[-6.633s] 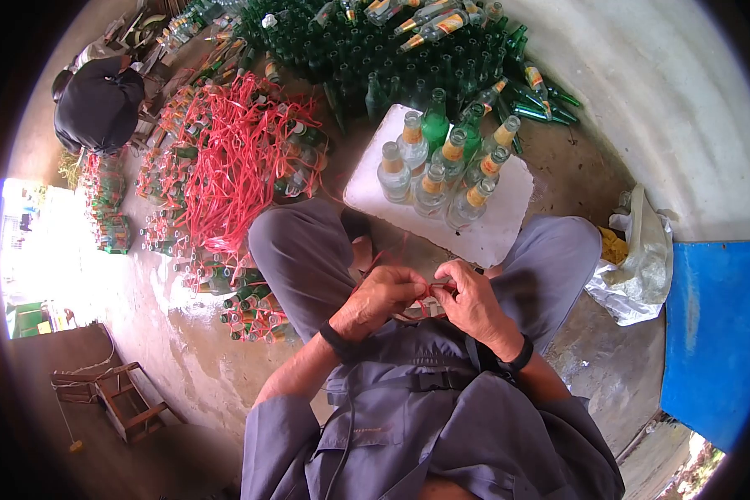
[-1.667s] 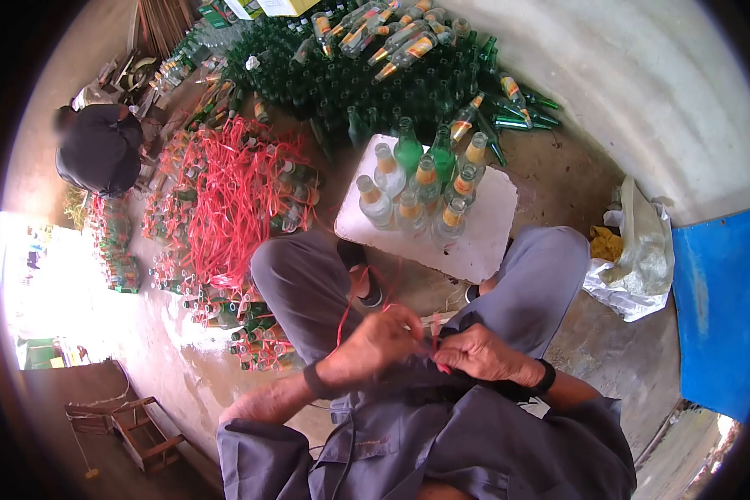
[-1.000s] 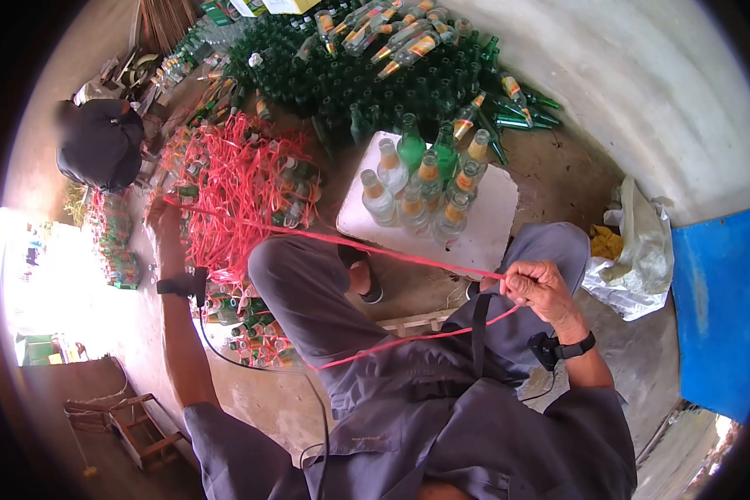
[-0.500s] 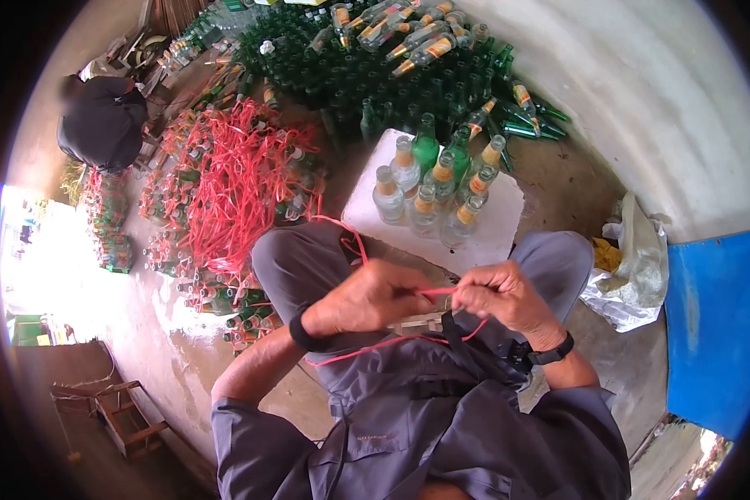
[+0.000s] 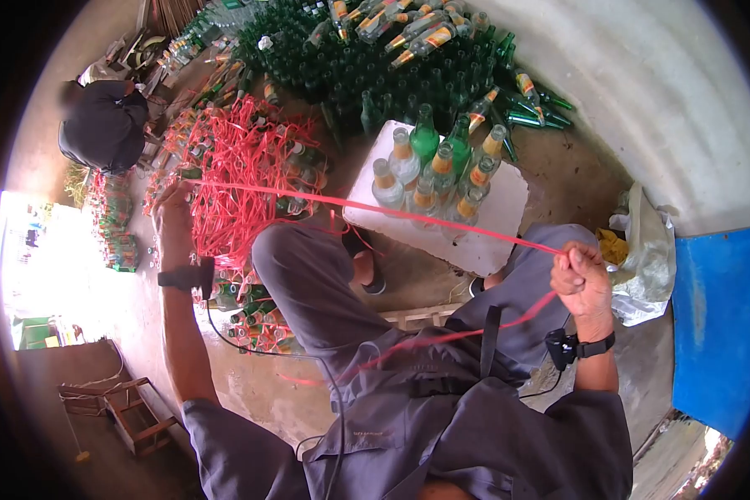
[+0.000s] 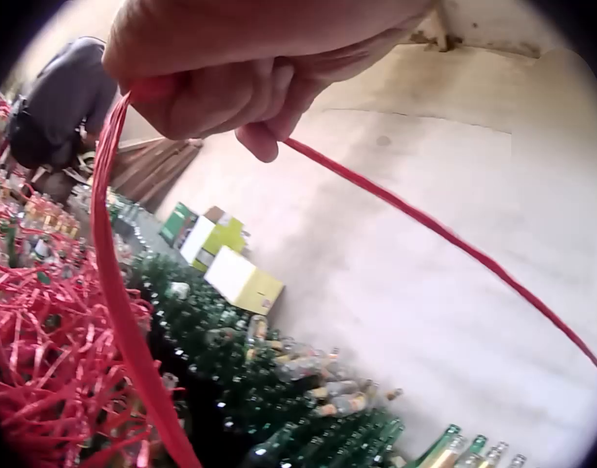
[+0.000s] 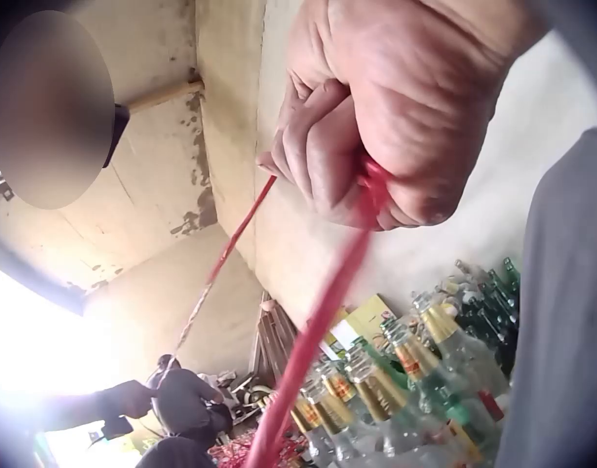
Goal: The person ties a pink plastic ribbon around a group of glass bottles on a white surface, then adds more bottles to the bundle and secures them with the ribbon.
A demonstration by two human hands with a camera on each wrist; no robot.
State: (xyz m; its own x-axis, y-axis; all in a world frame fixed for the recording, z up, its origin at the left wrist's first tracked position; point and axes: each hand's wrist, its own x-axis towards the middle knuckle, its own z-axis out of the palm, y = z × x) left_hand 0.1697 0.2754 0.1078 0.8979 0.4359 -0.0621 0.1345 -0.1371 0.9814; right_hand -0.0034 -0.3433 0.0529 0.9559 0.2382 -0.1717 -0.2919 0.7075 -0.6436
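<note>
Ribbon [image 5: 375, 207] — red, creased, taut — runs from left hand [image 5: 172, 215] to right hand [image 5: 586, 282], both hands' fingers [image 7: 326, 148] gripping it.

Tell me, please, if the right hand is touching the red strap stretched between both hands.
Touching. The right wrist view shows it: the right hand has its fingers curled round the strap, which comes out on both sides.

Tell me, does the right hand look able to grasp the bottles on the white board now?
Probably not yet: the right hand grips the red strap, which runs straight to the left hand and crosses before some bottles in the head view.
</note>
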